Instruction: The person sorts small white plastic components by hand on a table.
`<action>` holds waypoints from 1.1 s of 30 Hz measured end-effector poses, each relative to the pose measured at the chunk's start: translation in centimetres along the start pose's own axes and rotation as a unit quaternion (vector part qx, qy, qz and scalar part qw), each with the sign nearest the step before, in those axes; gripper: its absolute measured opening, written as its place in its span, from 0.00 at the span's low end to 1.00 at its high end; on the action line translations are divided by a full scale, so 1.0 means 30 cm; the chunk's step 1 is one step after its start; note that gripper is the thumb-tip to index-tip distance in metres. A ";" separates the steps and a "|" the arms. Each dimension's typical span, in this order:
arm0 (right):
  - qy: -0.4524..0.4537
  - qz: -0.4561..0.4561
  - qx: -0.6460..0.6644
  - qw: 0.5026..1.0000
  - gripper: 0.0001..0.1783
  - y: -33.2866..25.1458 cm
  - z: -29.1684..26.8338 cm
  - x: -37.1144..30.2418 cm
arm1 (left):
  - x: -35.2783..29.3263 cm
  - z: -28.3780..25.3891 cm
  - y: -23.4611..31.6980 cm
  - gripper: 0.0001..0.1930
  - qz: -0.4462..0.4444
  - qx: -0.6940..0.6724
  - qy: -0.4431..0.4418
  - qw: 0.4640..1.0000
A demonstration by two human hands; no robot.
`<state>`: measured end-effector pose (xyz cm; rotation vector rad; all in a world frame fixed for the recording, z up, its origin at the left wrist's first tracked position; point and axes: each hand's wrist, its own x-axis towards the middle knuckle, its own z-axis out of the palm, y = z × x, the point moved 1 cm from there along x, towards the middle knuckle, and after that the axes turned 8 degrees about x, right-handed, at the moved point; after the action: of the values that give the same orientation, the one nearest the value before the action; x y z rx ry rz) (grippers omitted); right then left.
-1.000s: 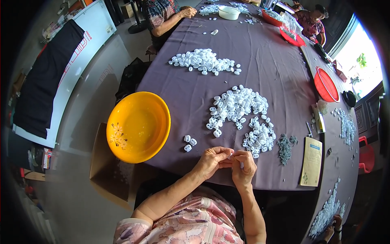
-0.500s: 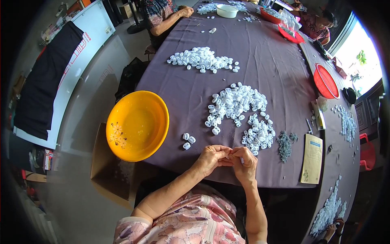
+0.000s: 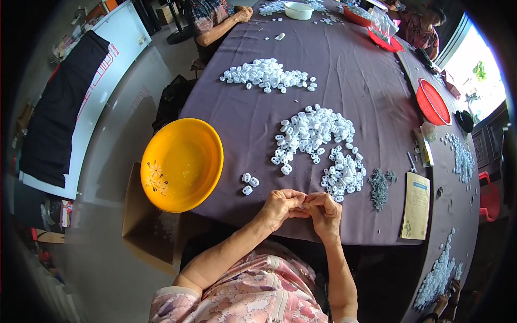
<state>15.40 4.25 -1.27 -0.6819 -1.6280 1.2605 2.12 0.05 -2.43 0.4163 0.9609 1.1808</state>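
Note:
At the table's near edge, my left hand and my right hand meet fingertip to fingertip. Both are closed in a pinch, and whatever small thing lies between them is hidden by the fingers. Just beyond my right hand lies a small heap of white oval plastic pieces with two dark holes. A larger curved pile of the same pieces adjoins it farther off. A few more white pieces sit apart, left of my left hand. Right of the small heap is a tangle of grey bits.
A yellow basin stands at the table's left edge, above a cardboard box. Farther off lies another white pile. To the right are a tan envelope and a red basket. Other people sit around the table.
My hands stay pinched together in nearly the same place, with the fingers shifting slightly. The view has tilted a little. At the far right, a person's head has lifted.

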 end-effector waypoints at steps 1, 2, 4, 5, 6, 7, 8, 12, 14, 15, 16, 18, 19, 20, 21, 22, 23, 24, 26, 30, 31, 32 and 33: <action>-0.003 0.000 0.015 1.000 0.09 0.003 0.000 0.001 | 0.001 0.000 0.001 0.09 0.000 0.001 0.003 1.000; -0.001 0.001 0.015 1.000 0.09 0.007 0.000 0.001 | 0.001 0.001 0.005 0.09 -0.002 0.002 0.002 1.000; 0.003 0.032 0.035 0.999 0.09 0.012 -0.002 0.001 | 0.001 0.004 0.012 0.09 0.003 0.005 -0.001 1.000; 0.006 0.032 0.034 0.999 0.09 0.011 -0.006 0.003 | 0.001 0.004 0.010 0.09 0.001 0.006 -0.002 1.000; -0.005 0.031 0.028 0.999 0.09 0.008 -0.008 0.007 | 0.001 0.005 0.011 0.09 0.004 0.009 -0.003 1.000; -0.015 0.028 0.023 0.999 0.08 0.004 -0.011 0.008 | 0.001 0.005 0.013 0.09 0.008 0.011 -0.004 1.000; -0.013 0.027 0.023 0.999 0.08 0.001 -0.010 0.005 | -0.001 0.005 0.012 0.09 0.008 0.013 -0.006 1.000; 0.029 0.033 0.074 0.996 0.07 0.014 -0.005 -0.006 | 0.004 0.013 0.014 0.09 0.011 -0.020 -0.017 1.000; 0.043 0.077 0.144 0.986 0.07 0.011 -0.005 -0.005 | 0.001 0.015 0.014 0.09 0.019 -0.029 -0.022 0.999; 0.033 0.078 0.138 0.987 0.07 0.013 -0.007 -0.008 | -0.003 0.011 0.014 0.10 0.023 -0.035 -0.025 0.999; 0.033 0.076 0.138 0.987 0.07 0.012 -0.007 -0.009 | -0.004 0.008 0.014 0.10 0.026 -0.041 -0.029 0.998; 0.046 0.065 0.115 0.990 0.07 0.011 -0.007 -0.008 | 0.007 0.005 0.010 0.10 0.023 -0.049 -0.035 0.998; 0.046 0.064 0.116 0.990 0.07 0.007 -0.006 -0.007 | 0.010 0.005 0.008 0.10 0.019 -0.058 -0.040 0.997; 0.048 0.061 0.116 0.990 0.07 0.001 -0.004 -0.007 | 0.007 0.005 0.010 0.10 0.020 -0.058 -0.040 0.997; 0.050 0.058 0.116 0.990 0.07 -0.002 -0.003 -0.007 | 0.001 0.005 0.012 0.10 0.021 -0.060 -0.042 0.997; 0.051 0.058 0.116 0.990 0.07 0.000 -0.004 -0.007 | -0.002 0.005 0.014 0.10 0.022 -0.063 -0.044 0.997; 0.048 0.055 0.120 0.990 0.07 0.002 -0.005 -0.006 | 0.000 0.004 0.014 0.10 0.021 -0.062 -0.044 0.997; 0.045 0.052 0.125 0.990 0.07 0.003 -0.004 -0.006 | 0.000 0.002 0.014 0.11 0.022 -0.066 -0.047 0.996; 0.041 0.046 0.120 0.991 0.07 -0.003 -0.005 -0.003 | 0.000 0.001 0.015 0.11 0.022 -0.070 -0.049 0.996; 0.032 0.042 0.120 0.991 0.07 0.000 -0.005 -0.004 | -0.004 0.009 0.026 0.11 0.019 -0.056 -0.048 0.997; 0.033 0.042 0.120 0.991 0.07 0.004 -0.005 -0.005 | -0.005 0.009 0.025 0.11 0.019 -0.054 -0.045 0.997; 0.037 0.043 0.116 0.992 0.07 0.007 -0.006 -0.005 | -0.003 0.008 0.023 0.11 0.019 -0.053 -0.046 0.997; 0.040 0.043 0.112 0.992 0.07 0.008 -0.005 -0.006 | 0.000 0.005 0.019 0.11 0.019 -0.060 -0.049 0.997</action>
<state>15.58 4.24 -1.54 -0.6588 -1.3787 1.4345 1.91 0.29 -1.92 0.3928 0.7966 1.2343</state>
